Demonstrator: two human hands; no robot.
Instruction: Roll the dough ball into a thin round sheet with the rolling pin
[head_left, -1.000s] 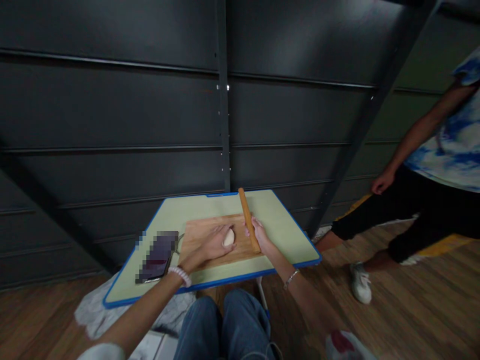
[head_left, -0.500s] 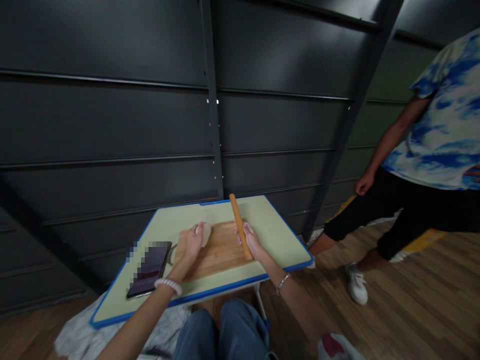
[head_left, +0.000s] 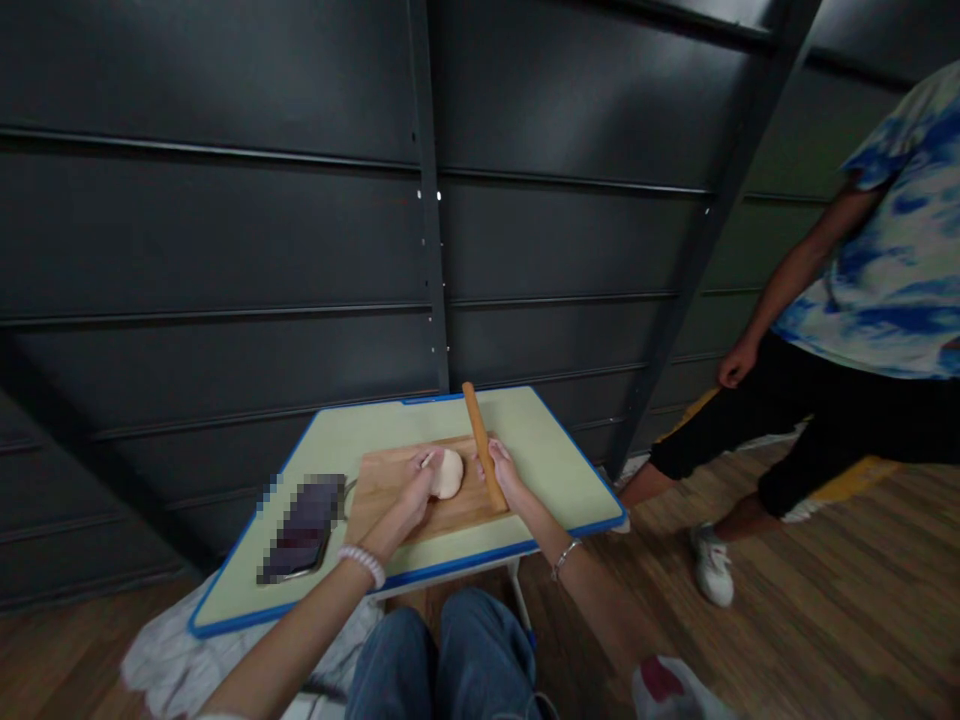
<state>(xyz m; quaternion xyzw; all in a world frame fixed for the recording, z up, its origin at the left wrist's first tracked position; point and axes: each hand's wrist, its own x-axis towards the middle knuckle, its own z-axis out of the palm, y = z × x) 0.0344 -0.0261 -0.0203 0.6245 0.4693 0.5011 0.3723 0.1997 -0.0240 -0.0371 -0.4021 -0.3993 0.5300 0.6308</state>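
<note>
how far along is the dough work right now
Done: the wooden board lies on the table and the dough sits on it. In hand: the left hand cups the dough while the right hand grips the rolling pin. Left, it seems: any flattening, since the dough is a thick rounded lump.
</note>
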